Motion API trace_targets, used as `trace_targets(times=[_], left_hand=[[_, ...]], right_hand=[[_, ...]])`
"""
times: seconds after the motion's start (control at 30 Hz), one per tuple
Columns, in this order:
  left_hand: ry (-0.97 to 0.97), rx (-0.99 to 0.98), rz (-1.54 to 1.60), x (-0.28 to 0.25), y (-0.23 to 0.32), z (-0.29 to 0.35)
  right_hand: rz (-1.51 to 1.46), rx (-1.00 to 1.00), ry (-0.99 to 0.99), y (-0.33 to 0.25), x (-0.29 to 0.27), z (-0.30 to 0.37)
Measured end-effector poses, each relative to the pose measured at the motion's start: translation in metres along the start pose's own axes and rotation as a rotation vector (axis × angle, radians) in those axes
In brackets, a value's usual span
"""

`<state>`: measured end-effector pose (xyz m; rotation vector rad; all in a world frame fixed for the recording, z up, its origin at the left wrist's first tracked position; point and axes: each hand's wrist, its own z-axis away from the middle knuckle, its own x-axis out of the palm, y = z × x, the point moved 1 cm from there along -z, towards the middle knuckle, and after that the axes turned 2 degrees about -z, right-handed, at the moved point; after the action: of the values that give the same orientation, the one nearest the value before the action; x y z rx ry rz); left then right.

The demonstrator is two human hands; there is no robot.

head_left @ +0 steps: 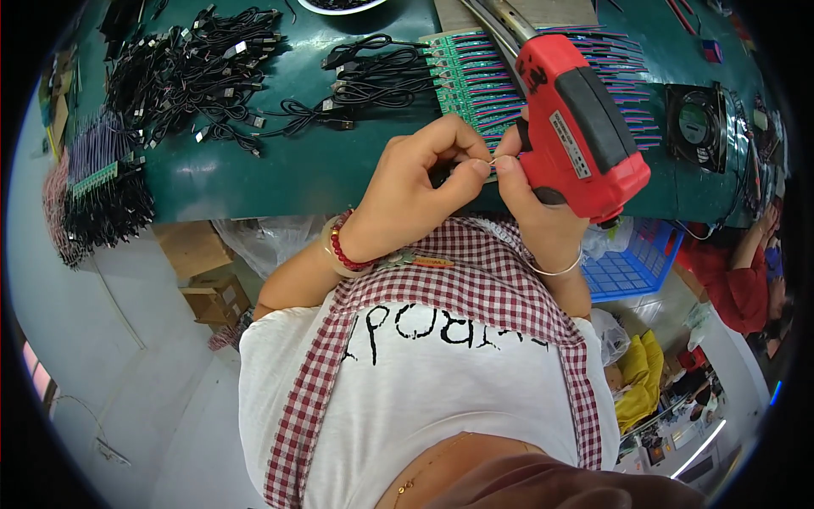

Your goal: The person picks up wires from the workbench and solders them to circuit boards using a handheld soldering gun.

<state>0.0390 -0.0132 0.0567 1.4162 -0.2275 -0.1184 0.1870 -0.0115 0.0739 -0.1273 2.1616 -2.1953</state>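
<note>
Thumb and forefinger of my left hand (420, 182) are pinched together on a short, thin, pale wire (491, 161). Right beside it, my right hand (543, 208) is closed about a red and black soldering gun (585, 119), its thumb tip meeting the wire. The gun's metal barrel (513, 19) points toward the far side of the table. Beyond the hands lies a row of green circuit boards (449, 81), partly hidden by the gun. Black cables (381, 85) run from their left side, and thin coloured wires (632, 85) stick out to the right.
A big heap of black cables (199, 76) covers the left of the green table (220, 187). Finished-looking board strips (93, 180) hang over its left edge. A white bowl (339, 7) stands at the back, a black fan (697, 125) at right. Below sits a blue crate (632, 267); another person (729, 280) is beyond.
</note>
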Motion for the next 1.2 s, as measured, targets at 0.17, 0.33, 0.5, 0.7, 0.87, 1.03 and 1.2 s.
trace_targets(times=[0.17,0.33,0.5,0.7,0.87,1.03,1.2], left_hand=[[0.078,0.294,-0.321,-0.004,0.005,-0.003],[0.202,0.438,-0.501,-0.006,0.003,-0.006],[0.195,0.338,-0.449,-0.001,0.009,-0.004],[0.152,0.516,-0.68,-0.008,0.004,-0.006],[0.193,0.495,-0.915,-0.027,-0.013,-0.026],[0.198,0.5,-1.025,-0.033,-0.025,-0.039],[0.187,0.528,-1.068,-0.031,-0.026,-0.041]], right_hand=[[-0.027,0.01,0.178,0.005,-0.003,-0.01],[-0.05,0.048,0.127,0.001,0.001,-0.001],[-0.09,0.063,0.122,0.009,0.003,-0.001],[0.104,0.148,0.019,0.013,-0.006,-0.005],[-0.044,0.098,0.201,0.01,-0.026,-0.001],[-0.045,0.204,0.265,0.024,-0.053,0.034],[0.01,0.129,0.151,0.05,-0.073,0.07]])
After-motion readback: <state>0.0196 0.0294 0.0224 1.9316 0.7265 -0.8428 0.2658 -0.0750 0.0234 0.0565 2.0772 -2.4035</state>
